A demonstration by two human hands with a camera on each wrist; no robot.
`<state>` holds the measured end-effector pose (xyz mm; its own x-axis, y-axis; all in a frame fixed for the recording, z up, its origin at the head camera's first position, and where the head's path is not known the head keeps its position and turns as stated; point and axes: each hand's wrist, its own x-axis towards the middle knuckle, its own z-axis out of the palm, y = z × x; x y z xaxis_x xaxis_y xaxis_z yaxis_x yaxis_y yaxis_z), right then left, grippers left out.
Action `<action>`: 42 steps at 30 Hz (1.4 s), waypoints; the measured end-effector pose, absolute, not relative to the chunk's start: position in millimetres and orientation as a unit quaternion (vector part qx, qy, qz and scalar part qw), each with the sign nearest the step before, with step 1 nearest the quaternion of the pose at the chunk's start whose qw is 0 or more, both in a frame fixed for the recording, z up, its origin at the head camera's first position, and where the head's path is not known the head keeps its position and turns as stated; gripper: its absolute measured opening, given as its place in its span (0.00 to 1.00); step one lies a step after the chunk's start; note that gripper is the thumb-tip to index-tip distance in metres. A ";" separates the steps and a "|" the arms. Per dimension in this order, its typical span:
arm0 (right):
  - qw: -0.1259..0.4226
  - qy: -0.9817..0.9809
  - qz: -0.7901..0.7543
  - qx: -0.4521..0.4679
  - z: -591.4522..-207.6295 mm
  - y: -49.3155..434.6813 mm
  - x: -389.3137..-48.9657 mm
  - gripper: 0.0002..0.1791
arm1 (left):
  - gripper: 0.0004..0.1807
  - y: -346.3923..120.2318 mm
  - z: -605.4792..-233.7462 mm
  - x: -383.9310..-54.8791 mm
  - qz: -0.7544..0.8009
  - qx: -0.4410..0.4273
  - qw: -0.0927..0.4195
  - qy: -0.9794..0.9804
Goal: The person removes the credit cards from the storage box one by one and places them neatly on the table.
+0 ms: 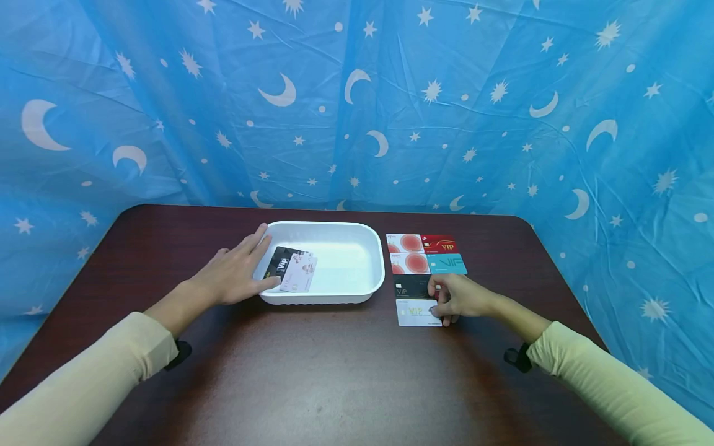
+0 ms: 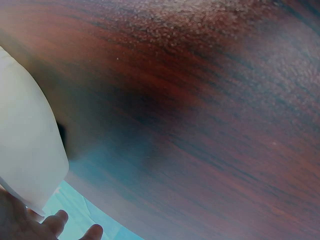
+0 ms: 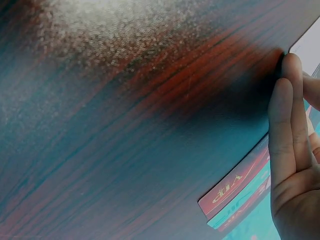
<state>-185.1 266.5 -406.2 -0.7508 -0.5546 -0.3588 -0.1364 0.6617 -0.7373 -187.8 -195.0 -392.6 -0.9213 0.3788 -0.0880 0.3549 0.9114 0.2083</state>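
As right hand (image 1: 460, 295) touches white card (image 1: 414, 317), woodgrain (image 2: 215, 135) shines; tray (image 1: 348, 260) curves.

White tray (image 2: 30, 130) partly outside left-wrist view

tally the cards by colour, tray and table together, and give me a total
Black cards: 2, one of them in the tray
Red cards: 2, one mostly hidden by the right hand in the head view
White cards with red circles: 2
Teal card: 1
White VIP card: 1
Pale pink card: 1
Total in sight: 9
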 end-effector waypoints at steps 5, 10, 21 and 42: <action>0.296 0.870 -0.343 -0.197 -402.0 264.1 -188.1 0.19 | 0.52 -194.7 -392.3 -187.4 0.095 0.189 0.063 0.975; 0.271 0.881 -0.316 -0.226 -380.7 253.1 -200.4 0.19 | 0.53 -194.6 -390.7 -186.4 0.096 0.189 0.064 0.975; 0.162 0.895 -0.288 -0.299 -322.6 201.5 -239.9 0.15 | 0.52 -194.4 -391.9 -186.9 0.096 0.187 0.069 0.975; 0.273 0.862 -0.296 -0.310 -318.1 97.4 -278.5 0.23 | 0.52 -196.0 -391.0 -187.3 0.093 0.189 0.068 0.975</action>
